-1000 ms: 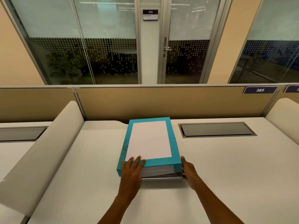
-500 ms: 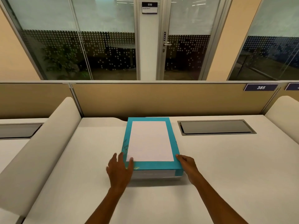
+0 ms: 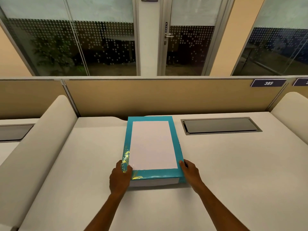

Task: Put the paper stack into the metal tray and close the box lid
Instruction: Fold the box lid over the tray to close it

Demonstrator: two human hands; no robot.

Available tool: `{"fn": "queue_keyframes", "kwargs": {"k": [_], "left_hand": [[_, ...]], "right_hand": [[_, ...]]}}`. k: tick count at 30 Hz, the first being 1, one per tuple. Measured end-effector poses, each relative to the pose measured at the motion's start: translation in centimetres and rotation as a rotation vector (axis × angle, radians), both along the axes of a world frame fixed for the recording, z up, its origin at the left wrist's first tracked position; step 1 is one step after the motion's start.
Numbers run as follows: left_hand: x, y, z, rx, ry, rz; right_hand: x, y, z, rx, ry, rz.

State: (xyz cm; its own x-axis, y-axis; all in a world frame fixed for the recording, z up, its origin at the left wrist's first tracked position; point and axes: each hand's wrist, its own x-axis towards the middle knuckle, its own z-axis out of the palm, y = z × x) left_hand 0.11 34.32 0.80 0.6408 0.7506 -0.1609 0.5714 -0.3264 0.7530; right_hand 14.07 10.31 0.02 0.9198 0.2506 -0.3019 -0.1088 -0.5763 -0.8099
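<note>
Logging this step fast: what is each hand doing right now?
Left hand: closed on the near left corner of the teal box lid.
Right hand: fingers curled against the lid's near right corner.

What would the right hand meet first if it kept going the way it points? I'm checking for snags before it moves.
The right hand already touches the teal box lid at its near right corner; going on, it would likely slide along the lid's right edge.

box (image 3: 153,147) on desk (image 3: 233,172), hands (image 3: 120,178) flanking
</note>
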Motion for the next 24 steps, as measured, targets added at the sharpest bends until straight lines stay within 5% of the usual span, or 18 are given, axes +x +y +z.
{"fn": "queue_keyframes", "kwargs": {"k": [6, 15, 24], "left_hand": [[1.4, 0.5, -0.8, 0.081, 0.072, -0.094], [6.5, 4.5, -1.5, 0.463, 0.249, -0.520], [10.8, 6.7, -1.8, 0.423, 0.266, -0.605]], "right_hand": [[0.4, 1.2, -1.0, -0.172, -0.134, -0.006], [3.4, 5.1, -0.8, -0.533, -0.414, 0.271], [7.8, 8.4, -0.6, -0.634, -0.435, 0.358]]}}
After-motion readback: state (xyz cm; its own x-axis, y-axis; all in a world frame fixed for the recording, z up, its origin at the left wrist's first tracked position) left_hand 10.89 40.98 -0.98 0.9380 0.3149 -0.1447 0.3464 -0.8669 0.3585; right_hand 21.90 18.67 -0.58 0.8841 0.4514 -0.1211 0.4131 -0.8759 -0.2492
